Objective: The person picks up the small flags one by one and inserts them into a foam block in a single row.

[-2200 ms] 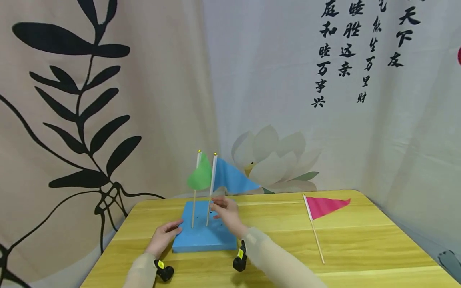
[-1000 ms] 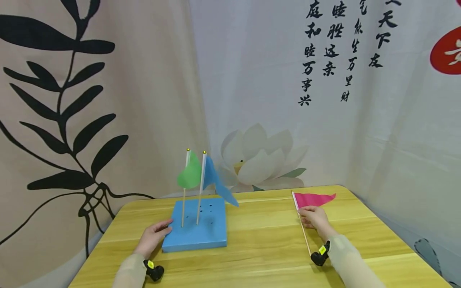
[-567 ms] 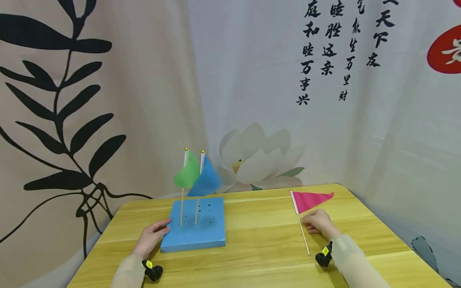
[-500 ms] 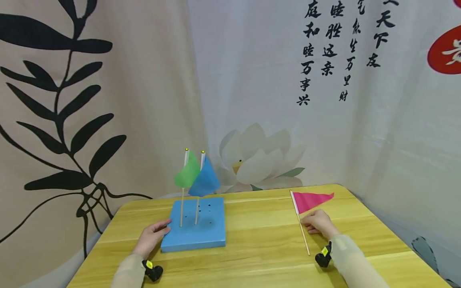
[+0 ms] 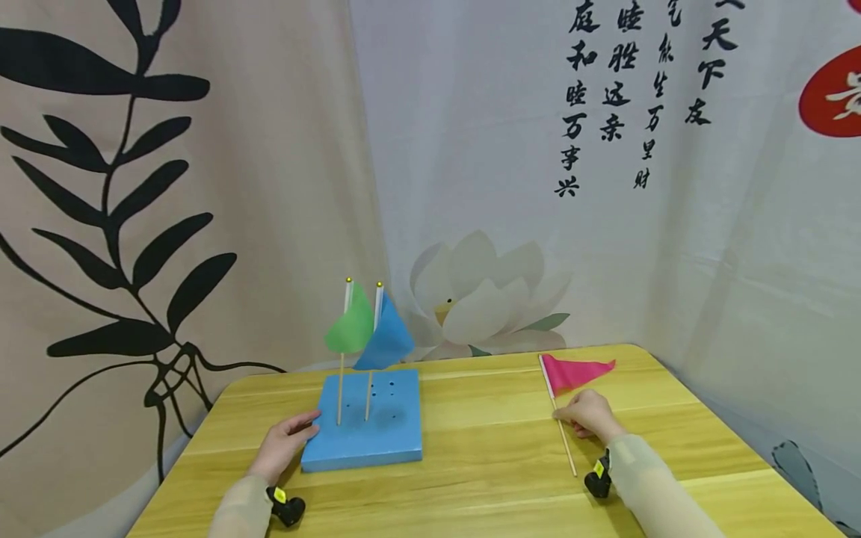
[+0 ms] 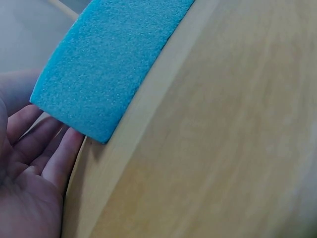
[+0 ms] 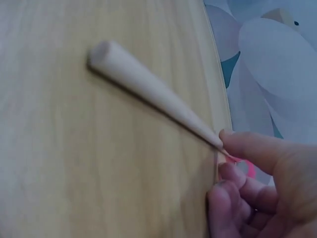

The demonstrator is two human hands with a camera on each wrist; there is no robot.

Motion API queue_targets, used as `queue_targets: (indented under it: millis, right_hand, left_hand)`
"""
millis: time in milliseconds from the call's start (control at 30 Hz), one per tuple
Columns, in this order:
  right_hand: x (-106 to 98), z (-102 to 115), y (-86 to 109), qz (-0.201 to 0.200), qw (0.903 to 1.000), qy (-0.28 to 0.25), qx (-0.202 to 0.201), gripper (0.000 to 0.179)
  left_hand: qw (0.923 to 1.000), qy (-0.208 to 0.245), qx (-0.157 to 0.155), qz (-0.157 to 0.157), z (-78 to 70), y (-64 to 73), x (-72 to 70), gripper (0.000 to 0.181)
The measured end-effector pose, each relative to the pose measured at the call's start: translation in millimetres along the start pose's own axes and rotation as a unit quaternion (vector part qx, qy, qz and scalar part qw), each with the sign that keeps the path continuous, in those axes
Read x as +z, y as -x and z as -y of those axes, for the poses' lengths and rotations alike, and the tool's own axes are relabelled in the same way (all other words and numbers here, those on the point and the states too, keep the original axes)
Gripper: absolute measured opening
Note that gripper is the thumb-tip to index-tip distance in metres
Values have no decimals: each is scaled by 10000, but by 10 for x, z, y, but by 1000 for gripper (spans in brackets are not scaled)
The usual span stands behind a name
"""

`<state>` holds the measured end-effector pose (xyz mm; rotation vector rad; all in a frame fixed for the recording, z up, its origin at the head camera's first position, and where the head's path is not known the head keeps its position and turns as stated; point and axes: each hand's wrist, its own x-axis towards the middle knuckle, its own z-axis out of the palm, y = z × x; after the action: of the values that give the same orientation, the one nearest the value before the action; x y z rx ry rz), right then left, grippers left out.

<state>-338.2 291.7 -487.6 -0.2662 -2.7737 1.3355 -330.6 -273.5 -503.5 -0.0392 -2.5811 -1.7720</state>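
Note:
A blue foam block (image 5: 368, 430) lies on the yellow wooden table (image 5: 484, 478). A green flag (image 5: 348, 330) and a blue flag (image 5: 386, 340) stand upright in it on thin sticks. My left hand (image 5: 285, 442) rests with straight fingers against the block's left edge; the left wrist view shows the fingers (image 6: 47, 158) beside the foam block's corner (image 6: 104, 64). At the right, a pink flag (image 5: 575, 371) lies on its wooden stick (image 5: 563, 441). My right hand (image 5: 588, 412) pinches that stick; in the right wrist view the fingertips (image 7: 237, 146) close on the stick (image 7: 153, 96).
Printed fabric backdrops hang close behind and to the right of the table: black leaves on the left, a lotus (image 5: 480, 299) and calligraphy (image 5: 625, 97) on the right. Several small holes dot the block's top. Bare tabletop lies between block and pink flag.
My right hand left the blue flag, crossed to the right and took hold of the pink flag's stick. The blue flag swung round on its stick. The left hand stayed put.

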Motion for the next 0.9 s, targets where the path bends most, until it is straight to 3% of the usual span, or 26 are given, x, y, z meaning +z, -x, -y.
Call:
queue_targets:
  millis: [267, 367, 633, 900]
  right_hand:
    - [76, 109, 10, 77, 9968, 672, -433, 40]
    - [83, 123, 20, 61, 9967, 680, -445, 37]
    - [51, 53, 22, 59, 9998, 138, -103, 31]
    - [0, 10, 18, 322, 9933, -1039, 380, 18]
  left_hand:
    - [10000, 13, -59, -33, 26, 9, -1, 48]
    - [9999, 51, -67, -57, 30, 8, 7, 48]
    - [9999, 96, -64, -92, 29, -3, 28, 47]
    - [9999, 74, -70, -90, -15, 0, 7, 48]
